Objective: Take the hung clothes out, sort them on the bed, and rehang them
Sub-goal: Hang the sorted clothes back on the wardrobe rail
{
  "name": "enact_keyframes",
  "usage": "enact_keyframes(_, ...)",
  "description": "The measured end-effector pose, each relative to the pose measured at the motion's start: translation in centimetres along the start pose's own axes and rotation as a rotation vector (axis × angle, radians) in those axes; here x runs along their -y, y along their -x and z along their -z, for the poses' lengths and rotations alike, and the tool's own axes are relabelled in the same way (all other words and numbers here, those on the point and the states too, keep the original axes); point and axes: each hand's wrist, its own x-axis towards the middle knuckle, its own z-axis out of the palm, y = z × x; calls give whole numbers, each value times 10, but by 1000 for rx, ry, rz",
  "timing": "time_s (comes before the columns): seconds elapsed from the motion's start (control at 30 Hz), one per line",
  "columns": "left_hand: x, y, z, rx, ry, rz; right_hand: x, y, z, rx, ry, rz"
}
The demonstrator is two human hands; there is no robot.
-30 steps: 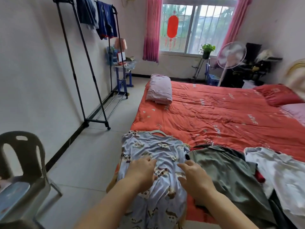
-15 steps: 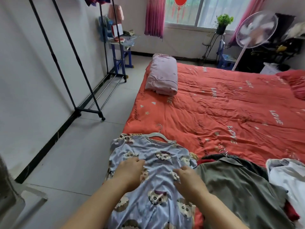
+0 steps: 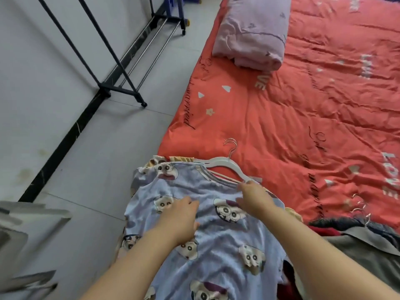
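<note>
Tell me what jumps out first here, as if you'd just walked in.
A pale blue cartoon-print shirt lies nearest, the left hand flat on it and the right hand at its collar by the white hanger. Under and behind it spreads the orange-red bedspread, with a folded lilac quilt farther back.

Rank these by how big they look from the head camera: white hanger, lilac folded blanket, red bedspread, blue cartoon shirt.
1. red bedspread
2. blue cartoon shirt, though it lies nearest the camera, which flatters it
3. lilac folded blanket, farther off, so its place below the shirt is unsure
4. white hanger, partly hidden in the shirt
</note>
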Motion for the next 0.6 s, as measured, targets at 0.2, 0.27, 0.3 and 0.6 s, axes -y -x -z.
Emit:
enact_keyframes(0.2,13,-43,-29,58,29,22,-10,-79,-14,-80,-104,-65)
enact_keyframes(0.27,16,-52,-37,64,39,31,-12,-93,-24,-123,-136,-73)
enact_keyframes(0.3,17,-56,-40,67,48,37,-13,-98,-28,-157,-134,-82)
enact_keyframes(0.6,16,-58,-40,-50,114,30,-23,-101,-28,-360,-166,-102)
